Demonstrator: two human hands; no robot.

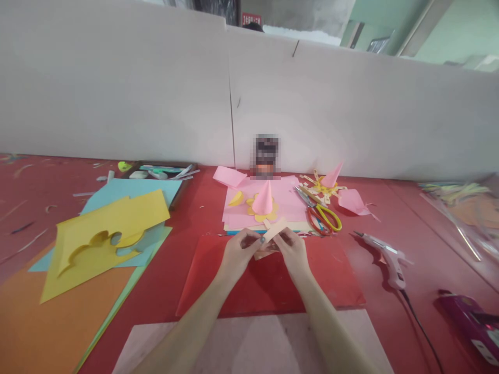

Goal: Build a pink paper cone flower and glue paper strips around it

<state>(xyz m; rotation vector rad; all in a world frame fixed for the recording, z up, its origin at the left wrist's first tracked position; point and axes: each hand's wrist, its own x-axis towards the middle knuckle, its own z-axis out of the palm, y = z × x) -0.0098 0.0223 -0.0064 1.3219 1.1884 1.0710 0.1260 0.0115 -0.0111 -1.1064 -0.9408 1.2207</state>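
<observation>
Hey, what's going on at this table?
Someone's left hand and right hand are holding a pale strip between them, above a red board. Just beyond, a pink cone stands on a yellow flower shape over pink sheets. A glue gun lies off to the right, in neither hand.

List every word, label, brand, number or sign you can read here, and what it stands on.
No text can be read with certainty.
Red sign beyond the white panel: pale characters, too small and blurred to read.
Purple device: pale patches, too blurred to tell whether they carry lettering.
</observation>
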